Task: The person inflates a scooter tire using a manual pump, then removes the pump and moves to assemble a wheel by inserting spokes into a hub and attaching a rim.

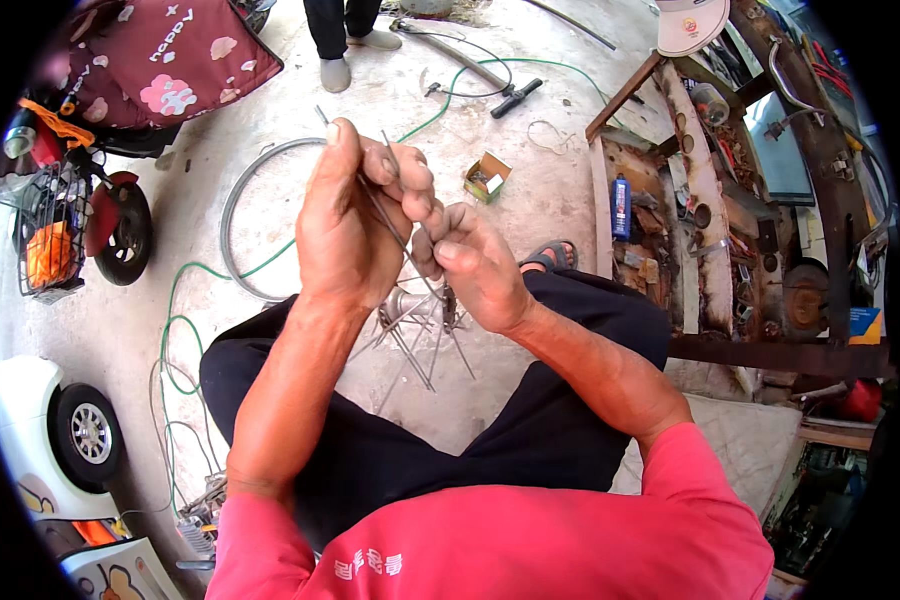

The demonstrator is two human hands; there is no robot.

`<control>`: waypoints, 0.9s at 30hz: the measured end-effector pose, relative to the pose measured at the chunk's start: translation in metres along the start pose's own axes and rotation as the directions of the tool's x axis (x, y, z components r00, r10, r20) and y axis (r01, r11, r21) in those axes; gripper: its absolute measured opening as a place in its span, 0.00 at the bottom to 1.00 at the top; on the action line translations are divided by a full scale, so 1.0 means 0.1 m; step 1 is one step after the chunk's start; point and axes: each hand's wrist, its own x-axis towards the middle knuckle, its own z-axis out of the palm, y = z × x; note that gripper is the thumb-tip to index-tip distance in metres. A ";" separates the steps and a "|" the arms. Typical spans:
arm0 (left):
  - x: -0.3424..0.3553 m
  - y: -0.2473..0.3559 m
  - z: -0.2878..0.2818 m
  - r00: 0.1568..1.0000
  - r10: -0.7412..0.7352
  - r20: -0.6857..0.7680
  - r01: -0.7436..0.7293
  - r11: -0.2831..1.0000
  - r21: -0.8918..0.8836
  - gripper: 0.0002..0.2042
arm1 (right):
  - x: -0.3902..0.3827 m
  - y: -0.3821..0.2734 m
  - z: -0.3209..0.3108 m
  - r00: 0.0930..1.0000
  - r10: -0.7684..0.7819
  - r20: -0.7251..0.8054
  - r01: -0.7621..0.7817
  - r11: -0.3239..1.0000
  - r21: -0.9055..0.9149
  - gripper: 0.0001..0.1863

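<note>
My left hand point(345, 225) is raised in front of my knees, its fingers closed around thin metal spokes point(393, 228) whose tips stick out past the thumb and fingers. Close beside it, my right hand point(480, 262) pinches the lower part of a spoke between thumb and fingers. Just below both hands is a metal wheel hub point(405, 305), partly hidden, with several loose spokes fanning out from it between my legs. A bare grey wheel rim point(232, 215) lies on the floor to the left, partly covered by my left hand.
A small open carton point(487, 178) and a hand pump point(516, 98) lie ahead on the floor. A green hose point(185, 268) winds along the left. Cluttered wooden shelving point(698, 190) with a blue bottle point(621, 208) stands right. A scooter wheel point(123, 235), toy car point(30, 430) and another person's feet point(336, 74) also show.
</note>
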 end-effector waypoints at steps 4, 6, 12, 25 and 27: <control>-0.02 -0.04 0.04 0.994 -0.006 -0.105 0.001 0.999 -0.045 0.21 | -0.05 -0.01 0.07 0.996 0.085 0.022 -0.075 0.958 -0.278 0.16; -0.01 -0.06 0.07 0.990 0.012 -0.139 -0.002 0.998 0.069 0.22 | -0.05 -0.04 0.11 0.984 0.130 0.118 -0.090 0.950 -0.298 0.15; 0.01 -0.06 -0.02 0.997 -0.036 -0.069 0.038 0.999 0.028 0.21 | -0.03 -0.01 0.02 0.955 0.243 0.170 -0.182 0.933 -0.311 0.18; 0.05 -0.08 -0.06 0.988 0.092 -0.122 -0.024 0.884 0.468 0.19 | -0.03 -0.08 -0.03 0.953 0.289 -0.096 -0.300 0.943 -0.144 0.20; 0.06 -0.06 -0.07 0.971 0.215 -0.108 -0.094 0.753 0.651 0.19 | -0.01 -0.11 -0.08 0.955 0.277 -0.104 -0.290 0.944 -0.156 0.20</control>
